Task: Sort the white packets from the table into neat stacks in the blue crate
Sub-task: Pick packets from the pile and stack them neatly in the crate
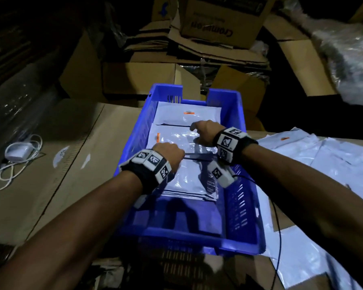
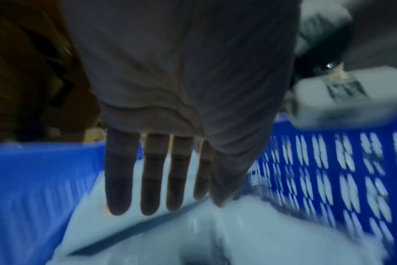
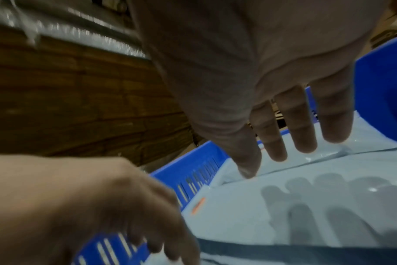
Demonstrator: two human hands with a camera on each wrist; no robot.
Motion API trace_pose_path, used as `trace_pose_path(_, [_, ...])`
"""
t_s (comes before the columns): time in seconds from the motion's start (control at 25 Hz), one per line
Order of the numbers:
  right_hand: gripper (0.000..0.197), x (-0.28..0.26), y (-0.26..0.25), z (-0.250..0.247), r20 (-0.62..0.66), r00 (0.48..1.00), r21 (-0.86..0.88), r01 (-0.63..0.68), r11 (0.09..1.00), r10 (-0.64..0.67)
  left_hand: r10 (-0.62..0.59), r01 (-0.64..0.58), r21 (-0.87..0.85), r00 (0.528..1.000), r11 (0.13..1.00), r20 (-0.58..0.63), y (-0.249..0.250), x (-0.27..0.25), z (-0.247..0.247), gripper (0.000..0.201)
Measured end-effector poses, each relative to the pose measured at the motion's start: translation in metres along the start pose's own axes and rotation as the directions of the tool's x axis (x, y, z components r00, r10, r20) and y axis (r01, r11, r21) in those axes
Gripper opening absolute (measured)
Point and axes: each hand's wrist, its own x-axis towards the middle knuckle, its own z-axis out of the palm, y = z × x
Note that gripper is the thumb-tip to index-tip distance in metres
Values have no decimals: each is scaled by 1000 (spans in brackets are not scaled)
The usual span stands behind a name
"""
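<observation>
Both hands are held inside the blue crate (image 1: 237, 114) with fingers extended, nothing grasped. The left hand (image 2: 161, 172) and the right hand (image 3: 290, 123) are spread flat above the white packets (image 1: 176, 141), which are stacked in rows along the crate floor. More loose packets (image 1: 314, 151) lie on the table to the right.

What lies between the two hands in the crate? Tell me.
In the head view, only glossy white packets lie between the left hand and right hand, inside the blue crate.
</observation>
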Motion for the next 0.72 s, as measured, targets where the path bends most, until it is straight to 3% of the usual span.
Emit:
trace_pose_path(0.2, [61, 17, -14, 23, 48, 990, -185, 139, 973, -132, 75, -75, -39, 997, 996, -8, 0, 13, 44, 17])
trace_pose_path(0.52, [50, 36, -20, 50, 36, 976, -334, 215, 918, -216, 31, -26, -72, 998, 997, 62, -2, 19, 66, 43])
trace_pose_path(0.72, [51, 44, -24, 59, 53, 979, -389, 201, 899, -196, 36, -36, -67, 999, 997, -6, -2, 16, 79, 50])
